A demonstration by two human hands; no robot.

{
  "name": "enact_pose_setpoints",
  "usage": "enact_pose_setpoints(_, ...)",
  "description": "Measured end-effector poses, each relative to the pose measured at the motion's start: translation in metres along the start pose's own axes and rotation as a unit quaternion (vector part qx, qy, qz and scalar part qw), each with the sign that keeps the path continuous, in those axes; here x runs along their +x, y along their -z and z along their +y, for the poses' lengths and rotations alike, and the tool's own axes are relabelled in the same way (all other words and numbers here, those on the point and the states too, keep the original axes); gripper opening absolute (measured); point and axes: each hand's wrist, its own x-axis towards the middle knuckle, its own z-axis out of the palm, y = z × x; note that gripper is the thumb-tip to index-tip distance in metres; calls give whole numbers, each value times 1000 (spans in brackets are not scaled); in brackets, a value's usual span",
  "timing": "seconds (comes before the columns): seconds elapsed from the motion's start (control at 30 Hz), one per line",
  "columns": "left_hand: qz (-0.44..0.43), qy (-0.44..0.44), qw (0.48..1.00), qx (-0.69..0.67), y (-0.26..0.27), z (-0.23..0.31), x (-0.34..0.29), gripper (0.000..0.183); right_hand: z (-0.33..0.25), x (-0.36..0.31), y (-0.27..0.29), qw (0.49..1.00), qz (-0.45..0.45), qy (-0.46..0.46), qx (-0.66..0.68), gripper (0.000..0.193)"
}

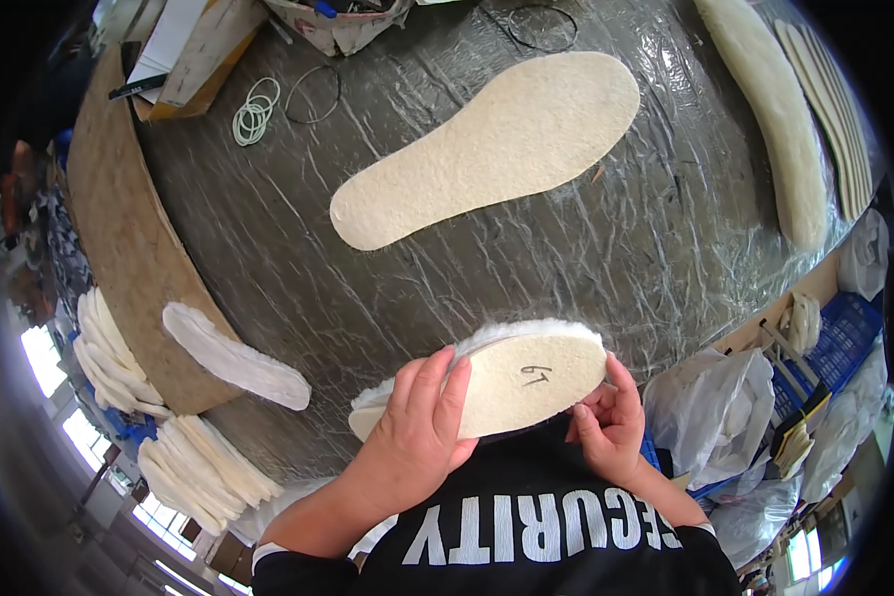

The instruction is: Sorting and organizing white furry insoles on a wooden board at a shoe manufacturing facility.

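Close to the wearer's body, at the near edge of the table [318, 298] with its wrinkled dark covering, a pale insole [507, 392] is held up off the surface, its flat felt face toward the camera and a fluffy white layer [536, 329] showing along its far edge. The left hand [417, 427] grasps it across the middle, fingers laid over the felt face; its thumb is mostly hidden. The right hand [611, 422] is at the right-hand end, forefinger against the rim and thumb curled near the lower edge; how firmly it pinches, I cannot tell. Whether the two layers are bonded or merely laid together is unclear. The piece looks light, and likely soft and bendable, the felt giving it a little body while the fleece squashes easily. It should be neither fragile nor slippery, though loose layers could slide over each other, so a hold taking in both edges together, at the middle and one end, seems best. Beyond it, a larger felt insole [497, 149] lies flat on the table, well apart, and a narrow white fleece piece [233, 356] rests to the left, partly over a brown board [119, 219].
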Motion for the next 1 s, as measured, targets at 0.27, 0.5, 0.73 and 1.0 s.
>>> enact_pose_setpoints(0.27, -12, 12, 1000, -26, 3, -5, 4, 86, -1, -1, -1, 1000, -5, 3, 5, 66)
enact_pose_setpoints(0.5, 7, 34, 999, -31, -2, -10, 11, 87, -25, 9, -2, 999, -22, -21, 16, 70)
enact_pose_setpoints(0.73, 36, 74, 997, 1, 1, -2, 28, 93, -50, 40, 12, 994, -1, -42, 104, 62)
enact_pose_setpoints(1.0, 86, 112, 988, 54, -11, 8, 34, 93, -33, 22, -1, 995, -72, -17, 69, 56)
